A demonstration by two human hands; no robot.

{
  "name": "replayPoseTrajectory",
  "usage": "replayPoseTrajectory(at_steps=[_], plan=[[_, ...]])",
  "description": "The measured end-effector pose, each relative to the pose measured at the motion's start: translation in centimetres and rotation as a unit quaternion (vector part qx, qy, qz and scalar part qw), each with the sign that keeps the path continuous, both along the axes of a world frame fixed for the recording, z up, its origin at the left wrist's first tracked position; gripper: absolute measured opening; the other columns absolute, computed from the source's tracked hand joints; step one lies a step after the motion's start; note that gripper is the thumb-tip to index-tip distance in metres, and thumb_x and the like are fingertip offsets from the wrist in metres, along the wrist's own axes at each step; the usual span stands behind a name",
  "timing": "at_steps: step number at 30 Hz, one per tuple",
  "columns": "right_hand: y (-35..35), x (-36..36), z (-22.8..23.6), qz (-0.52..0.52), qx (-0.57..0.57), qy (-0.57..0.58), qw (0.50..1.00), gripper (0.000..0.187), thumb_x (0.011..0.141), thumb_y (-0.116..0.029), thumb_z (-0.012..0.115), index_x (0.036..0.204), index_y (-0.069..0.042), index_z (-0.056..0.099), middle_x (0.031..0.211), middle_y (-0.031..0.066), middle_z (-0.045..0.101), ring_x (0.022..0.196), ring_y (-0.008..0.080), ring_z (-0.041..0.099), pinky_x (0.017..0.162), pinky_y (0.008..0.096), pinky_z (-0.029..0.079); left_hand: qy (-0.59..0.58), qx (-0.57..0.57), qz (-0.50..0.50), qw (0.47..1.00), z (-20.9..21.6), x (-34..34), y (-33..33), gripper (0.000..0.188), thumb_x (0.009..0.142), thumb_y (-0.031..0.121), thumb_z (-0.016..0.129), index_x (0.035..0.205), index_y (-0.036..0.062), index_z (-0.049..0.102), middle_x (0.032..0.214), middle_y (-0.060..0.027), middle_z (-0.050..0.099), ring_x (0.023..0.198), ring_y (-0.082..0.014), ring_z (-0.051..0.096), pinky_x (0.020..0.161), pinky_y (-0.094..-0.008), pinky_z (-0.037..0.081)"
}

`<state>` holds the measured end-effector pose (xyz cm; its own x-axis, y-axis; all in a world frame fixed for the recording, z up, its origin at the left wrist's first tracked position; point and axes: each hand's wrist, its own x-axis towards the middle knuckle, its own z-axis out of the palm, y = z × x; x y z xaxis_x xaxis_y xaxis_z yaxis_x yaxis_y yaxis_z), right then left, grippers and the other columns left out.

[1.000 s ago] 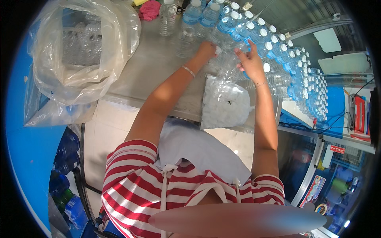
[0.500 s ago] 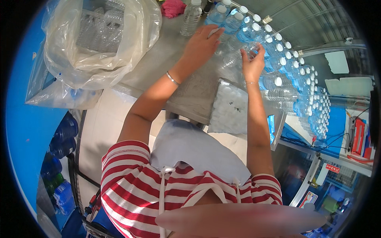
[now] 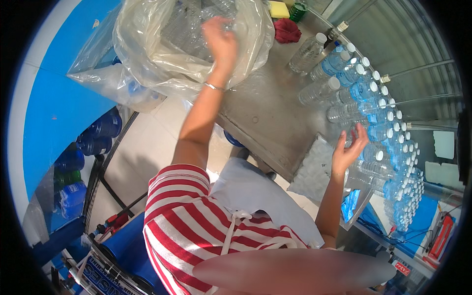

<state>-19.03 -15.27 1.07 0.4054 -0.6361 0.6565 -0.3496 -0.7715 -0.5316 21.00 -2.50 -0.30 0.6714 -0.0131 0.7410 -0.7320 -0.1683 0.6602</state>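
Note:
My left hand (image 3: 221, 42) is over the mouth of a large clear plastic sack (image 3: 255, 54), at the heap of clear plastic bottles (image 3: 189, 32) inside. Its fingers are smeared by motion, so I cannot tell whether they grip anything. Beside the rows of filled, white-capped bottles (image 3: 366, 91) is my right hand (image 3: 350, 150), open, with thumb and fingers apart and nothing seen between them. A capped clear bottle (image 3: 319, 92) leans in front of the rows, and another bottle (image 3: 307, 53) stands farther back.
A metal table (image 3: 260, 115) runs under the bottles. At its near edge lies a clear bag of white caps (image 3: 314, 167), with a blue packet (image 3: 350, 204) nearby. Behind sit a dark red cloth (image 3: 286, 30) and a yellow sponge (image 3: 279, 9). Large blue jugs (image 3: 103, 125) stand at left.
My left hand has moved left from the bottles to the sack. My right hand has opened away from a clear bottle. The view has swung left.

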Motion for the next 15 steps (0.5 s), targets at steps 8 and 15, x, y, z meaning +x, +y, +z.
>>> replayPoseTrajectory(at_steps=[8,15], plan=[[3.7,0.9,-1.0,0.122,0.093,0.055,0.987,0.033,0.085,0.001,0.061,0.118,-0.001,0.059,0.126,0.0189,0.048,0.100,0.0245,0.058,0.076,0.0307,0.053,0.040,0.564,0.059,0.823,-13.3,15.1,0.3,0.055,0.079,0.015,0.065,0.130,0.0158,0.047,0.134,-0.0131,0.047,0.125,-0.0377,0.044,0.100,-0.0633,0.036],[4.7,-0.8,-1.6,0.108,0.132,0.067,0.983,0.033,0.084,0.004,0.061,0.116,-0.003,0.061,0.121,0.0184,0.051,0.092,0.0217,0.060,0.071,0.0290,0.053,-0.211,0.633,0.189,0.720,-10.5,15.3,-3.0,0.030,0.082,0.022,0.065,0.111,0.0152,0.068,0.142,-0.0113,0.041,0.137,-0.0358,0.032,0.101,-0.0605,0.036]])
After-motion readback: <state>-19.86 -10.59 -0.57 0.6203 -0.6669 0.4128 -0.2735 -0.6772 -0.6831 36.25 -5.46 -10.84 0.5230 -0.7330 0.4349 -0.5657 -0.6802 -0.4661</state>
